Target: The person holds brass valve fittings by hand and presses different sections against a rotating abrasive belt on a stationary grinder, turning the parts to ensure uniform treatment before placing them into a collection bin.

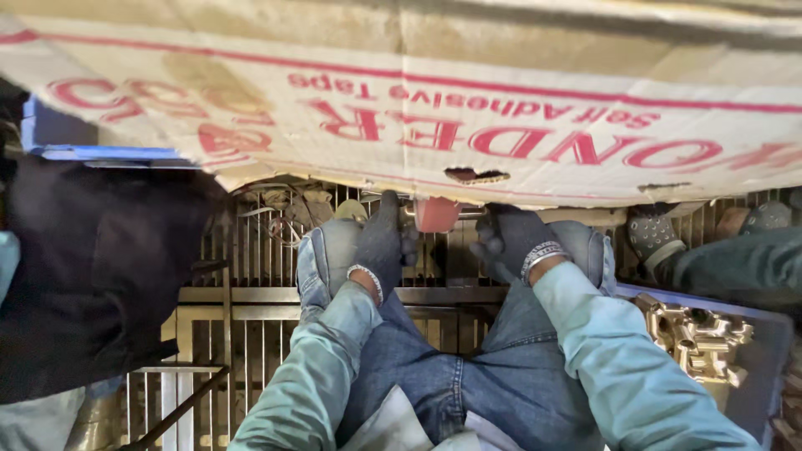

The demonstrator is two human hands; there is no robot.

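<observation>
Head view: left hand (380,242), dark knit glove, fingers curled around brass fitting (408,215) just below cardboard box flap (468,125). Right hand (511,240), gloved, fingers curled; hold not discernible. Red handle (436,215) between hands. Tray of brass parts (697,338) at right, below flap.

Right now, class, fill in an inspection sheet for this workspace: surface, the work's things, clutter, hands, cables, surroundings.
Surface: metal grating under the seated person's knees.
Work's things: a small red-capped piece on a brass-coloured stem, held between both hands, partly hidden by the cardboard.
Clutter: brass-coloured fittings heaped in a blue tray at right.
Hands: left hand and right hand, both in dark knit gloves, closed on the piece.
Cables: nothing seen.
Surroundings: printed cardboard sheet overhead; a co-worker's gloved hand at right; dark cloth at left.
</observation>
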